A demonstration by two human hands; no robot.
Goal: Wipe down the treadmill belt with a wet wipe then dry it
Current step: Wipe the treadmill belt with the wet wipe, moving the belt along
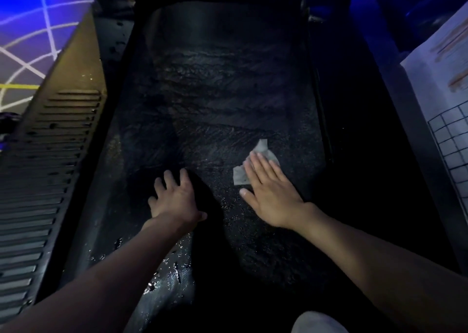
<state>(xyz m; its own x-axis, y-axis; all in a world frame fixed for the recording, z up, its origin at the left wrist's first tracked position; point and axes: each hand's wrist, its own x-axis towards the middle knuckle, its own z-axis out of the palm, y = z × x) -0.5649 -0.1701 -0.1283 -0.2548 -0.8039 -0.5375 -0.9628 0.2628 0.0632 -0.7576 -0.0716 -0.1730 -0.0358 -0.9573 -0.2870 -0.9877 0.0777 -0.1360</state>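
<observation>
Head view, close above treadmill belt (pixel 217 99)

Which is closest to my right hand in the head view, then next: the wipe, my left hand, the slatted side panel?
1. Wipe: under the right hand, on the treadmill belt's right side.
2. Left hand: mid-belt, to its left.
3. Slatted side panel: beyond the belt's left edge.

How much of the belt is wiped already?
Done: wet streaks shine across the far belt, so that part looks wiped. In hand: the right hand presses the wipe flat near the belt's right edge; the left hand rests on the belt. Left: all the drying; no dry cloth shows.
</observation>
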